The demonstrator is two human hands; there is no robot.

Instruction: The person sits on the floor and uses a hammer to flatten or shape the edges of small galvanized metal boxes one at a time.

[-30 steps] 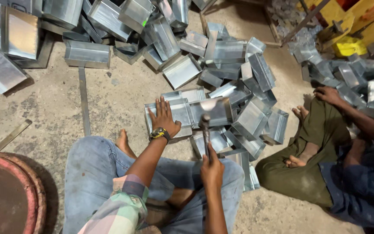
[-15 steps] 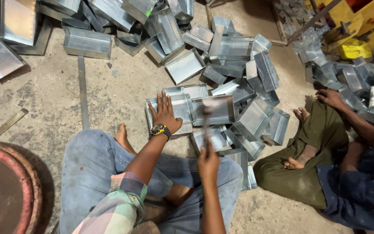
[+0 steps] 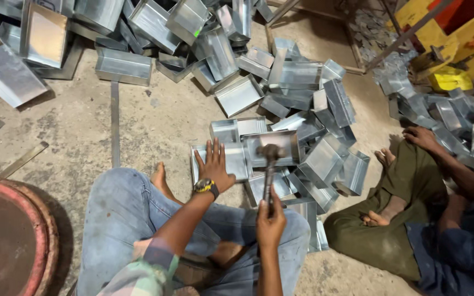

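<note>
Two hands: left hand [image 3: 215, 167] fingers spread on metal tray [image 3: 227, 162]; right hand [image 3: 270, 219] fingers wrapping one hammer [image 3: 270, 170].

No labels, signs or screens in view

The only package-like thing is a crumpled yellow bag [image 3: 450, 80] on the floor at the upper right, beside the yellow and red frame [image 3: 456, 27]; any print is unreadable.
</note>
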